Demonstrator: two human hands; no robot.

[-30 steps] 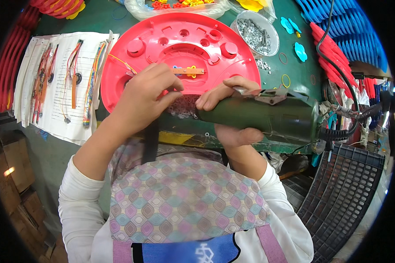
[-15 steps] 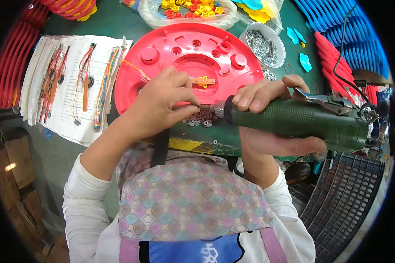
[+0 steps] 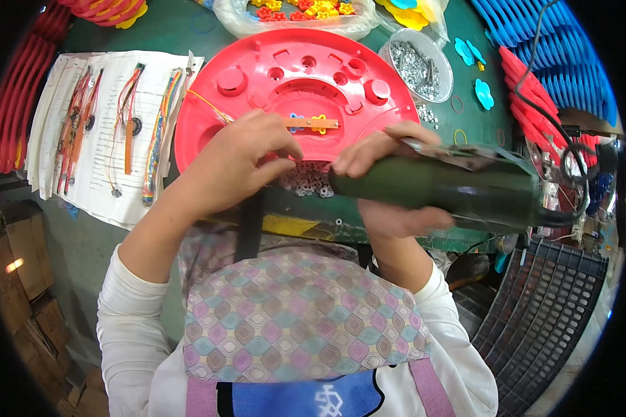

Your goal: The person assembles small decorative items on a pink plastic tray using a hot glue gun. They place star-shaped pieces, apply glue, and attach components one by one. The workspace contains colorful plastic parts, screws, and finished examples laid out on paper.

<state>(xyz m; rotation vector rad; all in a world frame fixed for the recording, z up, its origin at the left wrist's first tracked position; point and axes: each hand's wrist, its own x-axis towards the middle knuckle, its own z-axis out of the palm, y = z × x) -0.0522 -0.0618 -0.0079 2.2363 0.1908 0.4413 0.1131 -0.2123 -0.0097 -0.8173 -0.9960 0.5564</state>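
A green electric screwdriver (image 3: pixel 445 184) lies across my right hand (image 3: pixel 375 156), with fingers over its front and thumb underneath. Its body slants, and its tip is hidden. My left hand (image 3: pixel 254 149) hovers over the near edge of a red plastic shell (image 3: pixel 313 52), just left of the screwdriver. The left fingers are curled with the thumb close to them; anything between them is too small to make out. Inside the shell, a brown strip (image 3: pixel 309 123) lies across blue and yellow star-shaped pieces (image 3: pixel 318 130). Small pale washers (image 3: pixel 306 184) are heaped between my hands.
A tub of screws (image 3: pixel 417 66) stands right of the shell. Behind it is a bag of red and yellow stars (image 3: pixel 302 10). Wired parts (image 3: pixel 132 125) lie on papers (image 3: pixel 90 181) at left. Blue and red plastic parts (image 3: pixel 570 76) are stacked at right, near the tool's cord (image 3: pixel 528 83).
My right hand has brought the screwdriver leftward and turned it, so its metal front no longer shows. My left fingers have come away from the bit. The shell sits slightly farther left in view.
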